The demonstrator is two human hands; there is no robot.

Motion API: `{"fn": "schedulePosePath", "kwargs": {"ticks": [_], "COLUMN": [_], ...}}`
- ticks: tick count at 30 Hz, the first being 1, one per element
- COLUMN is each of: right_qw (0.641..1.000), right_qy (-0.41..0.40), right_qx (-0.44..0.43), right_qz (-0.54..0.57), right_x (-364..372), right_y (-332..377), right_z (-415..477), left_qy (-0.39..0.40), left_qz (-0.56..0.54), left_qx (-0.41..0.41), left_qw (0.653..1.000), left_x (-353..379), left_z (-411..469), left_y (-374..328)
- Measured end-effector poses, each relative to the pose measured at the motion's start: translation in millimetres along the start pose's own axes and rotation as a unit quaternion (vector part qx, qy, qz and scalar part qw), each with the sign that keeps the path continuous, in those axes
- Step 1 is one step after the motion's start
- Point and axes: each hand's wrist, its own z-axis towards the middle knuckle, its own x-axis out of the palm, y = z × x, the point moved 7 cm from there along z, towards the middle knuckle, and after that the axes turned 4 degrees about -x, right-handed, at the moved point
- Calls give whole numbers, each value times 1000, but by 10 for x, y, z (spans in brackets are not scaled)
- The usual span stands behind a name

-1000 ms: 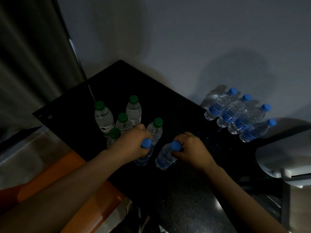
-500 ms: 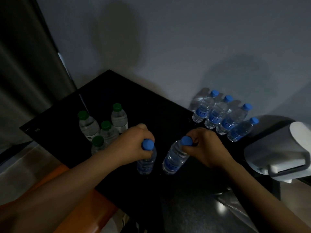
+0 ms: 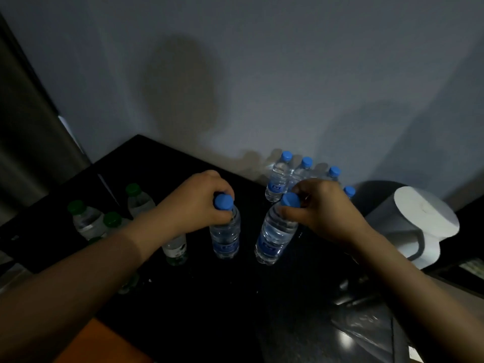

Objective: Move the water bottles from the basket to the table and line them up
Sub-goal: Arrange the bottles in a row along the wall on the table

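Observation:
My left hand (image 3: 195, 203) grips the neck of an upright blue-capped water bottle (image 3: 225, 233) over the black table (image 3: 146, 163). My right hand (image 3: 324, 209) holds a second blue-capped bottle (image 3: 273, 239) by its neck, tilted with its base toward me. A row of several blue-capped bottles (image 3: 277, 176) stands against the wall behind my right hand, partly hidden by it. Several green-capped bottles (image 3: 87, 221) stand at the left, partly behind my left forearm. No basket is in view.
A white roll on a white holder (image 3: 419, 221) stands at the right of the table. An orange surface (image 3: 97, 341) lies below the table's near left edge. A grey wall (image 3: 262, 74) runs behind the table; a dark curtain (image 3: 23, 113) hangs at the left.
Both hands have carried their blue-capped bottles away from the green-capped group, toward the wall and the row of blue-capped bottles. The view has tilted up.

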Motion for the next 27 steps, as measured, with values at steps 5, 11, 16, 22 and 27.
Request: {"fn": "schedulePosePath", "kwargs": {"ticks": [5, 11, 16, 22, 27], "right_qw": [1000, 998, 995, 988, 985], "right_qy": [-16, -20, -6, -10, -3], "right_qx": [-1, 27, 44, 67, 94], "right_qz": [-22, -55, -94, -138, -146], "right_x": [-133, -156, -85, 93, 256], "right_y": [-159, -289, -291, -307, -403], "right_z": [42, 238, 556, 1026, 1456], "left_qy": [6, 30, 52, 70, 89], "left_qz": [4, -5, -17, -19, -6], "left_qx": [9, 30, 43, 66, 72], "left_qw": [1000, 999, 998, 995, 993], "left_x": [12, 62, 52, 13, 11], "left_z": [235, 574, 851, 1211, 1413], "left_y": [-100, -34, 163, 407, 661]}}
